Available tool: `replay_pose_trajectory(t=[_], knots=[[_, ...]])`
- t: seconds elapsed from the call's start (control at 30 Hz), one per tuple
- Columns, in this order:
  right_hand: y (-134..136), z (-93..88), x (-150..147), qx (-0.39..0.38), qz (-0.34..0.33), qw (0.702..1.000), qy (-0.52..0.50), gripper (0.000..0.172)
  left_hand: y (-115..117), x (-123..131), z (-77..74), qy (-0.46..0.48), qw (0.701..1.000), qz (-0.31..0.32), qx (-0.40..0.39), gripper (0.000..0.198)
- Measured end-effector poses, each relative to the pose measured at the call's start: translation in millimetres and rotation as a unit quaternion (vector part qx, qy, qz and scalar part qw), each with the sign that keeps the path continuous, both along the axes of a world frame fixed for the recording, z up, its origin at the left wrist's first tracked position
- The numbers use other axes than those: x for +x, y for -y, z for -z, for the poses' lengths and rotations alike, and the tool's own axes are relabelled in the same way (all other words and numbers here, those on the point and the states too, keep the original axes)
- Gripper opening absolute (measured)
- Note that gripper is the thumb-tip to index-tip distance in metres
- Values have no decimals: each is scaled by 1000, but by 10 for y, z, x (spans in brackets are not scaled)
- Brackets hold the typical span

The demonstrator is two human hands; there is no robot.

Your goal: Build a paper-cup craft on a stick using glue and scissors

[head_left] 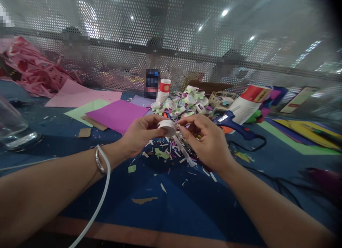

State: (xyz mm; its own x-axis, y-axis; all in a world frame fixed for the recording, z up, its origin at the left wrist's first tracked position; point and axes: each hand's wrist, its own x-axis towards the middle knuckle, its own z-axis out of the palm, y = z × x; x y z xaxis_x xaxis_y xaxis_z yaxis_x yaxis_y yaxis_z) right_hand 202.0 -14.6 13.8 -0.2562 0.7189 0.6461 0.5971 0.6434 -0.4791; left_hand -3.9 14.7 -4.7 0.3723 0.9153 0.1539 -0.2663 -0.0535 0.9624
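Over the middle of the table, my left hand (pixel 141 132) holds a small white round piece (pixel 167 127) between thumb and fingers. It has a flat top and a short side wall; whether it is a tape roll or a cut cup base I cannot tell. Fingertips of my right hand (pixel 204 139) pinch together at its right edge. Under the hands lies a pale strip (pixel 184 151) among paper scraps (pixel 161 153). Just behind stands a heap of white and green paper pieces (pixel 192 100), partly hidden by my fingers.
A blue glue gun (pixel 236 125) with a black cord lies at right, beside a tilted paper cup stack (pixel 248 105). Coloured sheets (pixel 117 114) and a drinking glass (pixel 16 123) are at left. Behind are a red-and-white cup (pixel 164 91), pink paper (pixel 40 68) and a perforated metal screen (pixel 181 34).
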Motion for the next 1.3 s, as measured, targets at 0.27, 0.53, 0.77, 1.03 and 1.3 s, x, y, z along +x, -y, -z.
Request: replay_pose_trajectory(t=[0.27, 0.53, 0.77, 1.03, 1.3], knots=[[42, 9, -30, 58, -38, 996, 59, 15, 18, 17, 58, -4, 999, -3, 35, 30], [35, 20, -40, 112, -35, 992, 42, 16, 65, 32, 54, 21, 998, 21, 51, 29], [63, 4, -46, 108, -23, 993, 45, 11, 78, 23, 21, -1, 998, 25, 57, 24], [43, -19, -31, 44, -23, 999, -7, 11, 66, 13, -30, 28, 999, 24, -28, 19], [4, 15, 0, 33, -19, 999, 0, 5, 10, -25, -41, 86, 994, 15, -65, 21]])
